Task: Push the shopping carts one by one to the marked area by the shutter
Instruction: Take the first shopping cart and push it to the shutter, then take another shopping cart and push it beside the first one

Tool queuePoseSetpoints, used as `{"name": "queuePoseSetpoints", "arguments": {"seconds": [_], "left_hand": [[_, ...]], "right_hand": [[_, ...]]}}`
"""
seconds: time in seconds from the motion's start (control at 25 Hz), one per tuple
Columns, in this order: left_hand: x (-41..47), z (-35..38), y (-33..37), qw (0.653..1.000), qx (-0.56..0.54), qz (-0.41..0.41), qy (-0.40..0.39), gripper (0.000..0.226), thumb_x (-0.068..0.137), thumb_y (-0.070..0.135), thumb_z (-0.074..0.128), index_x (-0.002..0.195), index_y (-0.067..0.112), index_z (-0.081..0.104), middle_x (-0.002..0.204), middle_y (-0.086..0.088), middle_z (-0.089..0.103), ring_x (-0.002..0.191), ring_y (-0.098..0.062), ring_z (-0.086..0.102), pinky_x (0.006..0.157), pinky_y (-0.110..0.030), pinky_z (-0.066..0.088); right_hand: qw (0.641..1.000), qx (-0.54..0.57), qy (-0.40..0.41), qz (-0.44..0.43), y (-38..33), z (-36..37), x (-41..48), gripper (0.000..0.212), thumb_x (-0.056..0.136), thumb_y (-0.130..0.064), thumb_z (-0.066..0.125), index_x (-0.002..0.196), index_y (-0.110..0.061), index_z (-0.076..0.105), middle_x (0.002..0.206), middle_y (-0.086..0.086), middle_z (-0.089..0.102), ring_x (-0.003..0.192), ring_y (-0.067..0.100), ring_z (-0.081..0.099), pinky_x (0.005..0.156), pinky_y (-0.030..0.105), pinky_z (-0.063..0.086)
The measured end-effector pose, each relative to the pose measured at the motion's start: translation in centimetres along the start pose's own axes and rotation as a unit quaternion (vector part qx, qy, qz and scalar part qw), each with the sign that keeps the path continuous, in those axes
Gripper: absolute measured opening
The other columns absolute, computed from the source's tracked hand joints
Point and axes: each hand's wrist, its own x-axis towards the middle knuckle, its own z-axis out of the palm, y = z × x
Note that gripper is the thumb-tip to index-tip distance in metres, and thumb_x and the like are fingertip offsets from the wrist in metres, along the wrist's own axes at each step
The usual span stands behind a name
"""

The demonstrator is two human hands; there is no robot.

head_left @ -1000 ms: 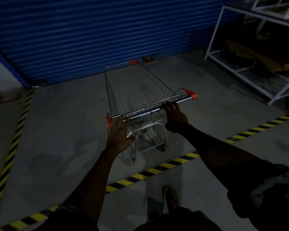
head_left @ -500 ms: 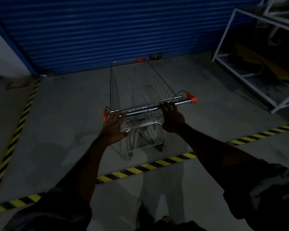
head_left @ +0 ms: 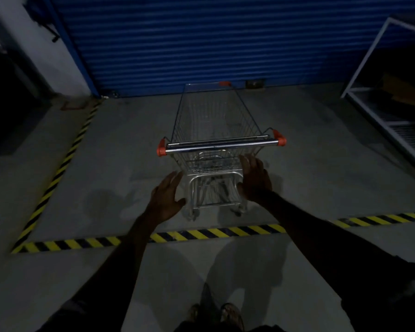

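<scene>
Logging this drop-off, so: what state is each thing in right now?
shutter: rolled down.
shopping cart: upright, empty, wholly inside the striped floor tape, nose near the shutter.
left hand: open, off the handle.
right hand: open, off the handle.

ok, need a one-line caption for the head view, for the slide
Shopping cart stands inside the yellow-black floor tape, nose toward the blue shutter; left hand and right hand open, off its handle.

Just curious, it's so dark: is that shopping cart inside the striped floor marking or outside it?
Inside. The shopping cart stands wholly beyond the yellow-black floor tape, its front near the blue shutter.
</scene>
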Motion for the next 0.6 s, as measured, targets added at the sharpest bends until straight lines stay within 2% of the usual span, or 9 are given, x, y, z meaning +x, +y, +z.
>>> {"name": "queuePoseSetpoints", "arguments": {"seconds": [0.12, 0.24, 0.32, 0.48, 0.6], "left_hand": [[-1.9, 0.3, 3.6, 0.995, -0.088, 0.038, 0.012, 0.084, 0.090, 0.022, 0.072, 0.159, 0.030, 0.024, 0.161, 0.002, 0.027, 0.146, -0.018, 0.032, 0.116, -0.033, 0.031], [-3.5, 0.7, 7.8, 0.992, -0.098, 0.083, 0.005, 0.077, 0.092, 0.023, 0.069, 0.157, 0.031, 0.028, 0.158, 0.007, 0.031, 0.143, -0.014, 0.036, 0.110, -0.026, 0.036], [-5.3, 0.8, 9.9, 0.991, -0.080, 0.102, -0.015, 0.074, 0.093, 0.028, 0.067, 0.157, 0.033, 0.030, 0.159, 0.008, 0.031, 0.143, -0.014, 0.036, 0.106, -0.027, 0.038], [-9.7, 1.0, 11.8, 0.986, -0.082, 0.140, -0.043, 0.071, 0.091, 0.035, 0.067, 0.154, 0.039, 0.035, 0.157, 0.011, 0.036, 0.140, -0.013, 0.040, 0.106, -0.037, 0.045], [-13.1, 1.3, 13.3, 0.982, -0.098, 0.149, -0.054, 0.064, 0.090, 0.036, 0.068, 0.149, 0.039, 0.042, 0.154, 0.013, 0.040, 0.137, -0.011, 0.044, 0.103, -0.036, 0.047]], "right_hand": [[0.999, 0.045, 0.017, 0.018, -0.2, -0.8, -4.4, 0.074, 0.086, -0.027, 0.073, 0.151, -0.013, 0.040, 0.156, 0.013, 0.037, 0.139, 0.036, 0.034, 0.103, 0.050, 0.046], [0.996, 0.072, 0.027, 0.053, -0.4, -1.5, -9.2, 0.056, 0.092, -0.034, 0.067, 0.143, -0.014, 0.052, 0.144, 0.012, 0.051, 0.130, 0.033, 0.046, 0.099, 0.045, 0.049], [0.990, 0.104, 0.038, 0.089, -0.7, -2.1, -13.0, 0.049, 0.095, -0.036, 0.066, 0.139, -0.019, 0.057, 0.137, 0.008, 0.058, 0.126, 0.029, 0.050, 0.097, 0.040, 0.048], [0.983, 0.116, 0.043, 0.138, -1.3, -2.9, -20.7, 0.041, 0.095, -0.040, 0.066, 0.132, -0.021, 0.062, 0.127, 0.006, 0.065, 0.120, 0.028, 0.057, 0.094, 0.038, 0.049], [0.977, 0.126, 0.065, 0.161, -1.8, -4.1, -26.1, 0.041, 0.097, -0.042, 0.065, 0.131, -0.021, 0.062, 0.126, 0.004, 0.066, 0.118, 0.025, 0.059, 0.091, 0.037, 0.051]]}}
